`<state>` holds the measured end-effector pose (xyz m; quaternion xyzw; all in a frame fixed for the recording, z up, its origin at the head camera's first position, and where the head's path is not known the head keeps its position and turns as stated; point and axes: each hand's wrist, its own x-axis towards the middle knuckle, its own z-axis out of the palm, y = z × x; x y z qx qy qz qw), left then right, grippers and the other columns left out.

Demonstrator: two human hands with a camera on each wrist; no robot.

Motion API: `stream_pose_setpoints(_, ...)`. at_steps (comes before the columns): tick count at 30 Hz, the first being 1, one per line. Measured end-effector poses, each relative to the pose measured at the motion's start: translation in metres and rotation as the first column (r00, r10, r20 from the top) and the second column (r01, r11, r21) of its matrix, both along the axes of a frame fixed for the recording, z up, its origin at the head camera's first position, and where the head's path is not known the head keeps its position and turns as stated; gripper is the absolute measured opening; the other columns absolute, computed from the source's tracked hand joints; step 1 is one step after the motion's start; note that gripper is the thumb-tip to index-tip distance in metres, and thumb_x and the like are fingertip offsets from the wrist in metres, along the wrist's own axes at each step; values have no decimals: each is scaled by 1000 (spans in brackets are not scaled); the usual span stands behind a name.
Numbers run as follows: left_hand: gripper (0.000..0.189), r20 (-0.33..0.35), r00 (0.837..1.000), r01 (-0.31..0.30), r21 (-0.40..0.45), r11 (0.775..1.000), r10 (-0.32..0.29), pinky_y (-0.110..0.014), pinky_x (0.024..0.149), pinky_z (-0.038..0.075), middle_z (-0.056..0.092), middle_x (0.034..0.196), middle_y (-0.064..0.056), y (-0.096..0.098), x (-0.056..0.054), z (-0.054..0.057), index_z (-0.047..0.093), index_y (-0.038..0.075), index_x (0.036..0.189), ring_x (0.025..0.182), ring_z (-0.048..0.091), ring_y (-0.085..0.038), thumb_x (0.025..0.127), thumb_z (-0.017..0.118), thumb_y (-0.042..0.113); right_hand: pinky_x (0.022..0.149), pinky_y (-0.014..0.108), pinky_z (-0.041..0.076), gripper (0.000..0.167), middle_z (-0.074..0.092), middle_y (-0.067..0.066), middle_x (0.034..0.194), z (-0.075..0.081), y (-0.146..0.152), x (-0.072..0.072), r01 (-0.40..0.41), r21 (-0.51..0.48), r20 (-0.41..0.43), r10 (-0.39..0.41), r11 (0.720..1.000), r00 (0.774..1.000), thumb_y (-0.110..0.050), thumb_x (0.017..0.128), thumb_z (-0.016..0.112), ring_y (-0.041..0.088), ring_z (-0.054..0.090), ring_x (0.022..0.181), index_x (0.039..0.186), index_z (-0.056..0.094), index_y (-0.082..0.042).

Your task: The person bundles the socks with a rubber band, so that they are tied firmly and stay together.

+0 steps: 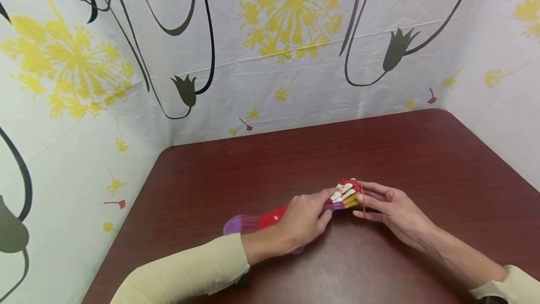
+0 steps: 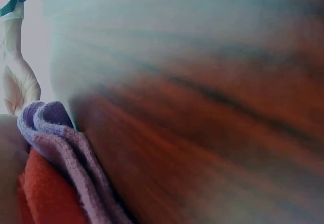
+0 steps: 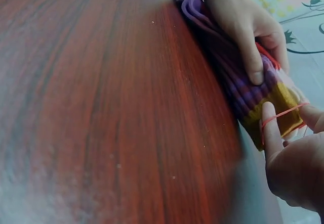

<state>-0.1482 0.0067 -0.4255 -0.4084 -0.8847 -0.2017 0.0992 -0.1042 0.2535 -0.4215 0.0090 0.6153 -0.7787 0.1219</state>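
A flat bundle of colourful knitted socks (image 1: 272,218) lies across the table, purple and red at the left, with white, red and mustard ends bunched at the right. Over its middle, my left hand (image 1: 305,222) grips the bundle, thumb on the near side and fingers on the far side. My right hand (image 1: 396,212) holds a thin orange-red rubber band (image 3: 277,116) stretched between its thumb and fingers, around the bunched mustard end. The right thumb touches that end in the right wrist view. In the left wrist view, purple folds (image 2: 66,143) and red knit (image 2: 48,191) show close up.
The dark red-brown wooden table (image 1: 236,168) has rounded far corners. White cloth (image 1: 270,93) printed with grey and yellow flowers hangs behind it and along both sides.
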Motion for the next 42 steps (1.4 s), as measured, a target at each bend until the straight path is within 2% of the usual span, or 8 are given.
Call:
stream_pose_setpoints(6,42,141,988,-95,194,976,68,-21,73,55,78,97,1,-4,0,-2,62,17,138,72,62,-4,97,75,16,99,44,57,64,65,3,135,-4,-5,-2,-18,-63,-30,17,998,999,-7,108,62,17,69,118,159,28,12)
stream_pose_setpoints(10,39,231,968,-171,302,938,102,-17,70,51,80,104,-1,-5,-1,-3,58,16,133,73,61,-1,97,75,15,102,43,55,66,60,8,142,-6,-11,-3,-28,-94,-49,23,995,999,-8,110,59,17,67,124,161,22,12)
stream_pose_setpoints(14,38,272,953,-231,361,904,135,-21,72,53,80,111,0,-5,-3,-4,56,15,129,81,64,-2,97,75,16,104,41,54,71,39,27,160,-6,-20,-3,-21,-76,-30,19,997,999,-11,111,59,14,65,127,163,16,10)
stream_pose_setpoints(17,37,265,953,-245,373,895,150,-23,70,51,75,105,1,-5,-3,-4,56,15,127,81,62,-4,96,76,16,105,40,53,73,22,34,166,-6,-29,-5,-16,-87,-18,14,996,1000,-10,111,58,9,63,126,164,11,10)
stream_pose_setpoints(22,34,255,956,-229,351,908,143,-20,70,46,63,103,4,-4,-3,-4,58,16,125,81,55,-6,96,76,18,107,37,51,73,26,34,165,-6,-44,-11,8,-97,-40,-12,995,999,-8,110,59,6,61,126,163,13,12)
stream_pose_setpoints(31,33,205,976,-139,316,939,76,-21,89,53,67,119,5,-3,-4,-7,63,17,126,101,64,-3,97,78,20,104,31,52,67,38,30,158,-3,-52,-16,30,-91,-57,-35,995,998,-8,110,58,6,62,123,162,20,12)
stream_pose_setpoints(37,35,121,993,-39,277,960,6,-22,95,53,65,126,5,-5,-5,-7,66,18,132,110,65,-5,99,78,22,101,30,54,70,33,33,160,1,-51,-20,-1,-46,-72,-2,999,997,-13,110,59,9,63,121,162,18,11)
stream_pose_setpoints(42,37,16,999,26,175,984,-29,-24,99,52,64,131,3,-8,-6,-8,68,19,137,118,63,-11,100,75,18,98,33,56,70,38,32,157,3,-49,-23,-34,-3,-84,33,999,996,-14,109,62,10,64,119,162,21,9)
